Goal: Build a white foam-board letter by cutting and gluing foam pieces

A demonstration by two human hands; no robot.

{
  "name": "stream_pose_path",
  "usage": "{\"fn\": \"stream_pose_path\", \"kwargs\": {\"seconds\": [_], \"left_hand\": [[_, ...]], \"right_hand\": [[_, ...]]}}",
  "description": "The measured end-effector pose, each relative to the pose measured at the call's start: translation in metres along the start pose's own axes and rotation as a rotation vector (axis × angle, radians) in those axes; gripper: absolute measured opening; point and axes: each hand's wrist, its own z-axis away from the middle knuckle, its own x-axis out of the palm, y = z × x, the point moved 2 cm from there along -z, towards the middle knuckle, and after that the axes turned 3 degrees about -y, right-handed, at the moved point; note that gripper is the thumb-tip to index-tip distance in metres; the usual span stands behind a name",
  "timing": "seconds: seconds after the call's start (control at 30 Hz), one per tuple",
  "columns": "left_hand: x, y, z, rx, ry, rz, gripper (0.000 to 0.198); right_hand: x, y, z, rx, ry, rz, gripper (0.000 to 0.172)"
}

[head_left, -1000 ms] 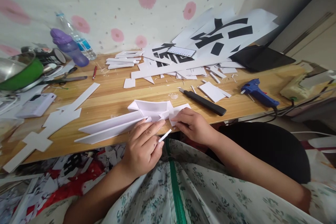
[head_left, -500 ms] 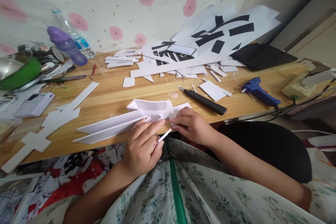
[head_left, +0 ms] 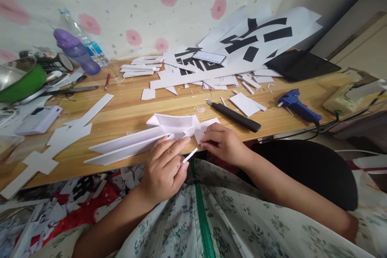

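Note:
A white foam board shape with upright walls (head_left: 127, 143) lies at the table's front edge. My left hand (head_left: 166, 169) is closed on a narrow white foam board strip (head_left: 190, 155), pinched between thumb and fingers, while its fingertips rest against the shape's near wall. My right hand (head_left: 223, 143) is at the shape's right end, thumb and fingers drawn together at a flat white part (head_left: 208, 126). Its fingertips partly cover that part, so whether they pinch anything small there is hidden.
A black utility knife (head_left: 234, 116) lies beyond my right hand, with a blue glue gun (head_left: 299, 105) farther right. White cut-outs (head_left: 45, 157) lie at the left. Foam scraps, a phone (head_left: 209, 57) and printed sheets (head_left: 256, 36) lie along the back by the wall.
My right hand has shifted very slightly to the right, its fingertips moving a little along the flat white part. My left hand and the strip have stayed in place.

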Motion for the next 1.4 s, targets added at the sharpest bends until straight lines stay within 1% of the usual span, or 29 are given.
{"fn": "stream_pose_path", "kwargs": {"seconds": [0.07,0.17,0.27,0.47,0.53,0.7,0.8,0.97,1.03,1.13,1.17,1.23,1.3,1.33,1.4], "left_hand": [[0.001,0.000,0.000,0.001,-0.001,-0.001,0.009],[0.001,0.000,0.001,0.005,0.004,0.002,0.009],[0.002,0.000,0.000,0.009,0.005,0.001,0.009],[0.002,0.001,0.000,0.008,0.013,0.008,0.009],[0.002,0.001,0.001,0.004,0.012,0.006,0.009],[0.002,0.001,0.001,-0.002,-0.005,0.007,0.010],[0.002,0.002,0.000,-0.003,0.001,0.010,0.010],[0.001,0.001,0.000,0.001,-0.004,-0.005,0.011],[0.001,0.001,0.000,0.003,-0.004,-0.009,0.011],[0.000,0.000,0.000,0.003,-0.013,-0.003,0.011],[0.000,0.000,0.001,0.006,-0.016,-0.001,0.010],[0.000,0.000,0.000,0.008,-0.017,0.000,0.011],[0.000,0.001,0.000,0.009,-0.007,-0.004,0.011],[0.000,0.002,0.000,0.009,-0.001,-0.009,0.011],[0.000,0.002,0.000,0.009,-0.005,-0.021,0.010]], "right_hand": [[0.002,-0.001,0.000,0.006,0.003,0.043,0.011],[0.005,-0.004,-0.002,-0.022,0.008,0.126,0.008],[0.009,-0.009,-0.002,-0.046,0.010,0.218,0.017],[0.019,-0.011,0.001,-0.033,-0.008,0.446,0.022],[0.017,-0.009,0.002,-0.008,0.008,0.411,0.021],[0.003,-0.003,0.001,0.101,0.078,0.127,0.014],[0.001,-0.002,0.000,0.115,0.076,0.029,0.011],[0.005,-0.006,0.001,-0.018,0.032,0.099,0.010],[0.003,-0.009,0.005,-0.077,0.015,0.122,0.013],[-0.003,-0.012,0.015,-0.142,-0.041,0.074,0.014],[-0.005,-0.013,0.019,-0.143,-0.037,0.056,0.014],[-0.007,-0.016,0.027,-0.116,0.024,0.074,0.014],[-0.006,-0.021,0.033,-0.092,0.085,0.179,0.017],[-0.004,-0.025,0.035,-0.091,0.095,0.246,0.019],[0.002,-0.034,0.036,-0.115,0.064,0.326,0.021]]}}
